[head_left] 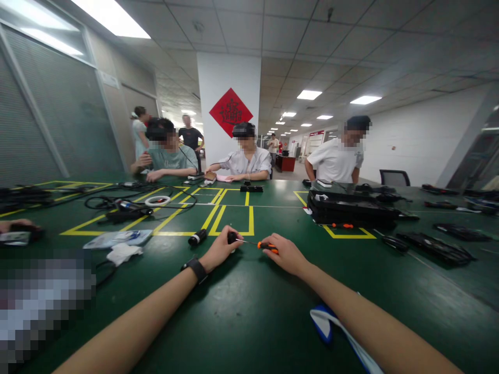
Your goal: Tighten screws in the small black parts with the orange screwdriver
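In the middle of the green table, my left hand (pixel 222 249) is closed around a small black part (pixel 232 237), mostly covered by the fingers. My right hand (pixel 286 253) grips an orange and black screwdriver (pixel 268 247) by its handle. The thin metal shaft points left and its tip reaches the black part; whether it sits in a screw cannot be made out. A black cylindrical object (pixel 197 238) with a pale band lies just left of my left hand.
Black trays (pixel 351 209) are stacked at the right, with an orange tool (pixel 343 226) before them. Cables (pixel 128 208), a plastic packet (pixel 119 238) and crumpled tissue (pixel 123 253) lie left. A blue-white strap (pixel 325 324) is near my right forearm. People (pixel 249 161) work across the table.
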Motion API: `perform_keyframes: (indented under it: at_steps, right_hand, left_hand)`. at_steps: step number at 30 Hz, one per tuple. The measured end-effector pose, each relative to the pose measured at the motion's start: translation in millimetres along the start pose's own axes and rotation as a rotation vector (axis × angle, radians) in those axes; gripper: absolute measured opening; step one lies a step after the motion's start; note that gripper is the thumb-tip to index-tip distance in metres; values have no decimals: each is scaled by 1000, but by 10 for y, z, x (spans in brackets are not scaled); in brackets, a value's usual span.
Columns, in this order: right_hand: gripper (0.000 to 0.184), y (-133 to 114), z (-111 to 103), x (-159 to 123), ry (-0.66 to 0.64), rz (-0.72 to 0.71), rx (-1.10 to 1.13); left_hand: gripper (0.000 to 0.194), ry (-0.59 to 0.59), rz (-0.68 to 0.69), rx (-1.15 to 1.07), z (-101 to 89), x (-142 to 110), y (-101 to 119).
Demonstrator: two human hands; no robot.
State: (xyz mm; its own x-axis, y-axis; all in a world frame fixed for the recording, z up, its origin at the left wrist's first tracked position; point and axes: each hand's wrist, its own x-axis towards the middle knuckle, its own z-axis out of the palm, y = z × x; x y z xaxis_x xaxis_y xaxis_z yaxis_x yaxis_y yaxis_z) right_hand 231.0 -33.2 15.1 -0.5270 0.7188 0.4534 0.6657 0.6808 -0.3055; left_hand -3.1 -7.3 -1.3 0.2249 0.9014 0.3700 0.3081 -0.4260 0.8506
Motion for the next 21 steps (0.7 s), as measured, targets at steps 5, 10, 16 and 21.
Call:
perform_keyframes:
  at_steps: [5, 10, 16, 21]
  right_hand:
    - [22, -10, 22, -5, 1, 35, 11]
    - [23, -47, 11, 6, -13, 57, -10]
    - [29, -67, -10, 4, 10, 61, -28]
    - [28, -60, 1, 5, 4, 66, -14]
  left_hand:
    - [25, -37, -14, -37, -6, -18, 37]
    - [18, -37, 38, 7, 14, -11, 31]
    - [16, -46, 23, 30, 10, 5, 16]
    - [23, -98, -67, -120, -7, 0, 115]
